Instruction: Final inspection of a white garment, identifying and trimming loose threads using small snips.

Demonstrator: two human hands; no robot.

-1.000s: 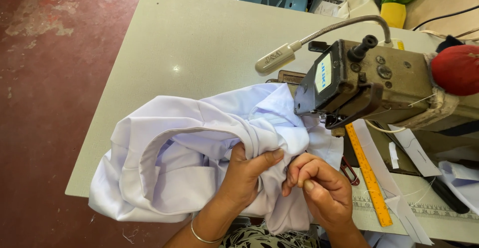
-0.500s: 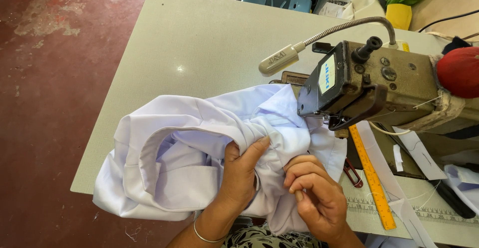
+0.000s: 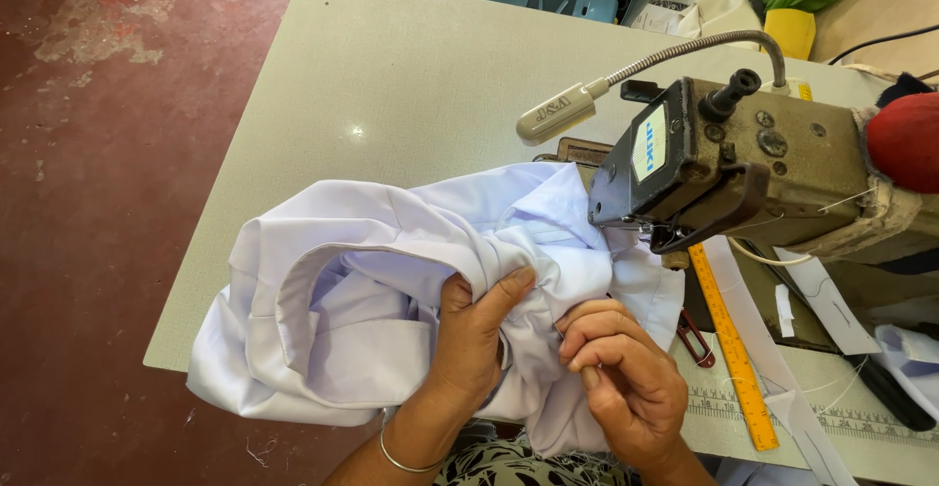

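Both hands pinch a soft, crumpled white garment (image 3: 372,320) bunched at six o'clock on the matte grey surface (image 3: 391,85): left hand (image 3: 469,349) with thumb pressing a fold, right hand (image 3: 626,378) with its grip curled tight on cloth. At three o'clock a worn metal sewing machine (image 3: 763,173) stands beside a yellow ruler (image 3: 734,349); a stained red floor (image 3: 98,154) lies at nine o'clock.
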